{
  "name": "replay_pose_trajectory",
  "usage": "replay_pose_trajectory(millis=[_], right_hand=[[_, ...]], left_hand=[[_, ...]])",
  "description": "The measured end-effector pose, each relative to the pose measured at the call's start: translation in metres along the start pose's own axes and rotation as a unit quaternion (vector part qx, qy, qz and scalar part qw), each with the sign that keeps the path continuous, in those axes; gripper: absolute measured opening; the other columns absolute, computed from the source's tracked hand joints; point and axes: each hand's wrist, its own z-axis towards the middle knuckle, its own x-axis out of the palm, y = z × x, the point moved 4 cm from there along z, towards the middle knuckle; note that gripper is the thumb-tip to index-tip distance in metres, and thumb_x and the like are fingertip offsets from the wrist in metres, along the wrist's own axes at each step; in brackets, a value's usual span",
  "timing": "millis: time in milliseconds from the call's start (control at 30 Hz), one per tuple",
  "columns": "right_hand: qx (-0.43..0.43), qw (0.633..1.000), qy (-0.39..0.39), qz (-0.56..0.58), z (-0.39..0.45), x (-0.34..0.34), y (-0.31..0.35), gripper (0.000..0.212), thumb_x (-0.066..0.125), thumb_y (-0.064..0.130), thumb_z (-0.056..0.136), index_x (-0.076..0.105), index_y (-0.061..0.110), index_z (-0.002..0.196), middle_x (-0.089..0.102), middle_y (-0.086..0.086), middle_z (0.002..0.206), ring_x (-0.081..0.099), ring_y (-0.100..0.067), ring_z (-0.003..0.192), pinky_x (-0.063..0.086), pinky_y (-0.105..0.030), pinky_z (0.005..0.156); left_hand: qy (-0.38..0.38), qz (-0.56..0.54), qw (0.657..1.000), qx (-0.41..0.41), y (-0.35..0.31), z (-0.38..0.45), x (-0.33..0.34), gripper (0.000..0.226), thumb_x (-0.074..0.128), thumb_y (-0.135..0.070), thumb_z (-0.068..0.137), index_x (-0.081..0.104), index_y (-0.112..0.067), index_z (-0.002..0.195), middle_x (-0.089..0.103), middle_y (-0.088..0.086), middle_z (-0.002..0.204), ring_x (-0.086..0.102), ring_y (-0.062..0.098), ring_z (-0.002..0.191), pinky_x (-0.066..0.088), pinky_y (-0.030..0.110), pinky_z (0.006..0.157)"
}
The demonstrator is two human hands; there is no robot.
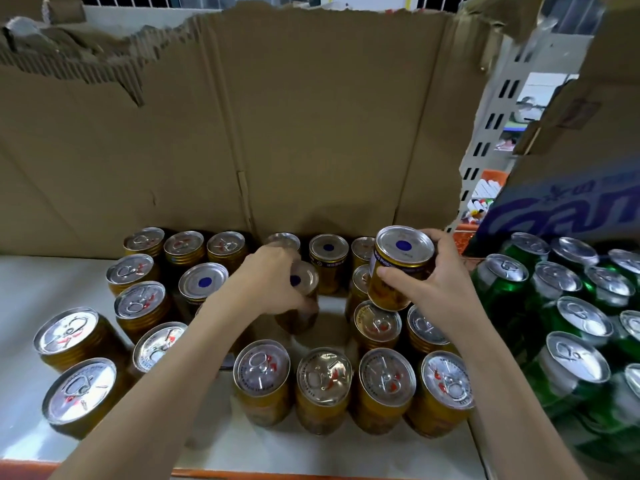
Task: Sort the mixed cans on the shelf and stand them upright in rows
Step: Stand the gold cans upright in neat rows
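Gold-walled tins with silver lids [261, 386] stand across the white shelf [52, 282]. The right hand [438, 282] grips one blue-dotted gold tin [398, 268], lifted and tilted above the row. The left hand [273, 282] curls round another blue-dotted tin [302, 296] mid-shelf, green drink cans [571, 368] just right.

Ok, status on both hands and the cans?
Right hand holds a gold can lifted, tilted. Left hand grips another can mid-shelf. Green cans crowd the right.
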Motion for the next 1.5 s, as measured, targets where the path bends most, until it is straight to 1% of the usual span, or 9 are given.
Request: replay_pose_trajectory(millis=[100, 200, 333, 600, 833, 1000, 1233, 1433, 1500], right_hand=[[0.003, 1.000, 0.012, 0.011, -0.001, 0.000, -0.003, 0.070, 0.078, 0.034, 0.069, 0.032, 0.032, 0.123, 0.050, 0.011, 0.114, 0.048, -0.006, 0.105, 0.041, -0.015, 0.080], [0.012, 0.999, 0.039, 0.004, -0.002, -0.001, -0.005, 0.076, 0.078, 0.036, 0.068, 0.029, 0.033, 0.127, 0.045, 0.023, 0.107, 0.044, 0.002, 0.100, 0.036, -0.007, 0.077], [0.023, 0.990, 0.109, -0.084, -0.004, 0.002, -0.017, 0.087, 0.081, 0.033, 0.067, 0.029, 0.027, 0.136, 0.044, 0.019, 0.111, 0.041, -0.002, 0.106, 0.032, -0.019, 0.090], [0.002, 0.993, 0.088, -0.077, -0.004, 0.002, -0.021, 0.076, 0.080, 0.036, 0.068, 0.036, 0.032, 0.130, 0.049, 0.022, 0.106, 0.045, 0.001, 0.098, 0.032, -0.002, 0.065], [-0.034, 0.992, 0.066, -0.107, -0.001, 0.002, -0.016, 0.075, 0.079, 0.039, 0.068, 0.036, 0.031, 0.129, 0.041, 0.010, 0.119, 0.041, -0.007, 0.108, 0.032, -0.012, 0.074], [-0.046, 0.989, 0.040, -0.134, -0.002, -0.001, -0.011, 0.076, 0.078, 0.035, 0.071, 0.036, 0.029, 0.134, 0.031, 0.009, 0.115, 0.033, -0.006, 0.105, 0.024, -0.003, 0.071], [-0.069, 0.987, 0.011, -0.145, -0.003, 0.003, -0.006, 0.077, 0.078, 0.033, 0.071, 0.035, 0.031, 0.135, 0.025, 0.009, 0.115, 0.029, -0.005, 0.106, 0.029, -0.009, 0.076], [-0.089, 0.988, -0.031, -0.120, -0.007, 0.001, 0.003, 0.074, 0.080, 0.028, 0.070, 0.038, 0.031, 0.131, 0.024, 0.011, 0.115, 0.030, -0.003, 0.104, 0.029, -0.001, 0.066], [-0.094, 0.988, -0.041, -0.119, -0.009, 0.001, 0.006, 0.074, 0.080, 0.027, 0.069, 0.039, 0.031, 0.131, 0.024, 0.010, 0.115, 0.030, -0.004, 0.104, 0.033, 0.002, 0.063]], left_hand=[[0.054, 0.027, 0.997, 0.049, 0.005, 0.000, 0.001, 0.074, 0.082, -0.031, 0.063, 0.049, -0.025, 0.129, 0.056, -0.003, 0.121, 0.054, 0.019, 0.106, 0.049, 0.035, 0.087], [0.089, 0.035, 0.994, 0.061, 0.010, 0.000, -0.003, 0.074, 0.071, -0.008, 0.068, 0.045, -0.029, 0.133, 0.054, -0.001, 0.126, 0.054, 0.022, 0.107, 0.050, 0.037, 0.085], [0.082, 0.015, 0.990, 0.113, 0.011, 0.000, -0.005, 0.069, 0.059, 0.007, 0.071, 0.045, -0.023, 0.131, 0.046, -0.004, 0.128, 0.046, 0.011, 0.101, 0.039, 0.020, 0.076], [0.036, -0.052, 0.990, 0.127, 0.018, -0.005, 0.003, 0.070, 0.081, -0.011, 0.061, 0.046, -0.021, 0.121, 0.044, -0.004, 0.114, 0.052, 0.017, 0.101, 0.047, 0.034, 0.086], [0.043, -0.055, 0.991, 0.113, 0.019, -0.010, 0.004, 0.068, 0.074, -0.001, 0.067, 0.044, -0.023, 0.124, 0.036, -0.010, 0.115, 0.049, 0.013, 0.104, 0.049, 0.027, 0.081], [0.049, -0.042, 0.996, 0.064, 0.022, -0.011, 0.006, 0.067, 0.075, -0.004, 0.066, 0.038, -0.022, 0.118, 0.031, -0.008, 0.107, 0.045, 0.012, 0.091, 0.038, 0.016, 0.060], [0.107, 0.098, 0.989, 0.027, 0.006, -0.008, 0.015, 0.072, 0.070, -0.010, 0.071, 0.024, -0.017, 0.127, 0.029, 0.007, 0.126, 0.049, 0.021, 0.087, 0.038, 0.027, 0.061], [0.133, 0.263, 0.956, 0.010, -0.004, 0.000, 0.019, 0.101, 0.068, -0.020, 0.075, -0.001, -0.024, 0.149, 0.036, 0.012, 0.140, 0.053, 0.031, 0.112, 0.043, 0.033, 0.074], [0.132, 0.292, 0.947, 0.002, -0.010, 0.003, 0.018, 0.095, 0.067, -0.030, 0.077, 0.005, -0.022, 0.149, 0.042, 0.010, 0.138, 0.051, 0.031, 0.116, 0.042, 0.035, 0.083]])
